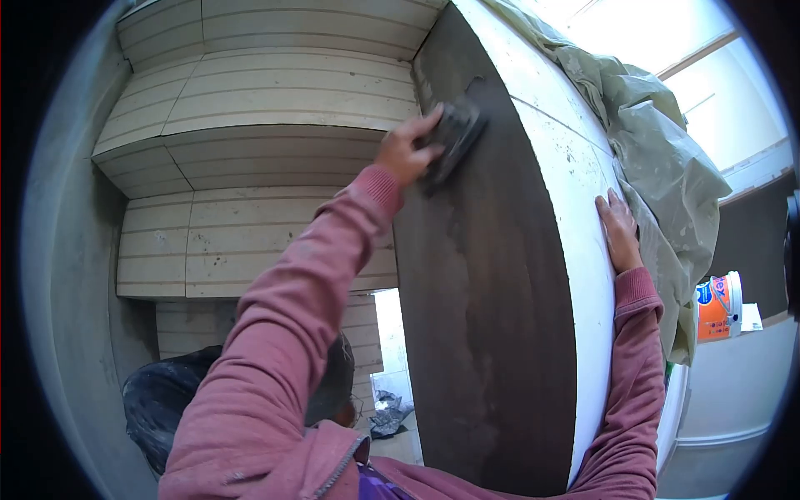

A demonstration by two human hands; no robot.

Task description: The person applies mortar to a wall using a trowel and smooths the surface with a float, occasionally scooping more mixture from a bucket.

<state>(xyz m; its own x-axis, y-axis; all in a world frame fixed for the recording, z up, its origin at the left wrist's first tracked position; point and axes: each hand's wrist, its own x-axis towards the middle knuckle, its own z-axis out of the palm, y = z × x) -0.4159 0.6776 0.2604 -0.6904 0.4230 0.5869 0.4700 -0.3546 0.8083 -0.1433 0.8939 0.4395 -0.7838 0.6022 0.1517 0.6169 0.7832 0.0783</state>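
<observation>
My left hand [410, 148] is closed around the handle of a dark plastering float [454, 143], which is blurred by motion. The float's face lies against the upper part of a dark grey, damp-looking plastered wall strip [492, 333]. On the right, my right hand [618, 229] lies with its fingers stretched out flat on the white top [554, 158] of that wall, close to its far edge and beside a plastic sheet [646, 125]. Nothing shows in its fingers.
Stairs faced with grooved cream tiles [275, 87] rise on the left, beside a grey wall [71, 242]. A person in dark clothing [167, 404] is low at the bottom left. Beyond the sheet stands an orange and white bucket [718, 308]. A crumpled dark bag [388, 414] lies below.
</observation>
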